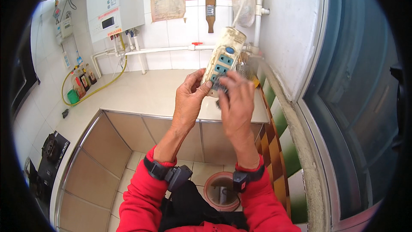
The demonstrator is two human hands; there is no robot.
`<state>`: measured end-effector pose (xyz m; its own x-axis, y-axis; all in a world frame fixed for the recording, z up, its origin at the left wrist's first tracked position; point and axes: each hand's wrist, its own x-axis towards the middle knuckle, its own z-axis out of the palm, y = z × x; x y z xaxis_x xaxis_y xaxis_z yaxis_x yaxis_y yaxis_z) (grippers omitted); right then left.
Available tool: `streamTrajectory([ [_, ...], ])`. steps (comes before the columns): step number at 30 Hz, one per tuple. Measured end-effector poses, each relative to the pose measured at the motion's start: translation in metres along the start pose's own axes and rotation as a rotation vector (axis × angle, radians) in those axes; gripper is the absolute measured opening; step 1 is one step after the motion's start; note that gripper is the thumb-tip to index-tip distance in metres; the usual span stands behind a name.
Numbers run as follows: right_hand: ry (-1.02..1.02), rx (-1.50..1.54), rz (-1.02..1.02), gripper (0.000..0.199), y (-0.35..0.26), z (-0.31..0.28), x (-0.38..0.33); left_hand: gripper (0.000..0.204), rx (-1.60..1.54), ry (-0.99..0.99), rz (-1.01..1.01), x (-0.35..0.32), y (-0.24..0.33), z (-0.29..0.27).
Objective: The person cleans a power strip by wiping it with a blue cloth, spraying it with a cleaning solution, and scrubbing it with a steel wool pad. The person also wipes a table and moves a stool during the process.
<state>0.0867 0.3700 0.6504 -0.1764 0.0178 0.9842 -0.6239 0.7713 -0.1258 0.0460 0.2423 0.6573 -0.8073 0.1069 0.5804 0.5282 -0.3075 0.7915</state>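
Note:
A grimy off-white power strip (pixel 223 47) with teal sockets and a blue oval switch is held up, tilted, over the counter. My left hand (pixel 191 96) grips its lower end, thumb across the front face. My right hand (pixel 237 103) holds a dark, wiry scouring pad (pixel 219 87) against the lower sockets; its fingers are blurred by motion and partly hide the pad. The pale cord (pixel 235 19) runs up from the strip's top end. The lowest part of the strip is hidden behind the pad and my fingers.
A pale counter (pixel 141 88) curves left to a black gas stove (pixel 51 154). Bottles (pixel 83 79) and a green cup (pixel 73 96) stand near the left wall. White pipes (pixel 163 50) and a water heater (pixel 116 6) line the back wall. On the floor sits a basin of murky water (pixel 210 199).

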Motion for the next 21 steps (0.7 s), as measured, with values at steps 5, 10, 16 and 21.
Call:
streamTrajectory([
  [5,0.059,0.058,-0.013,0.028,0.004,-0.006,0.001,0.043,0.021,-0.002,0.016,0.000,0.001,-0.001],
  [10,0.121,-0.048,-0.001,0.023,0.019,-0.010,0.033,0.041,0.037,-0.038,-0.017,-0.003,0.001,0.007],
  [16,0.064,0.041,0.015,0.026,-0.002,-0.006,0.000,0.043,-0.115,-0.138,-0.155,0.005,0.006,-0.007],
  [21,0.118,0.235,0.183,0.030,0.003,-0.015,-0.004,0.055,-0.298,-0.357,-0.234,0.023,-0.004,-0.012],
])
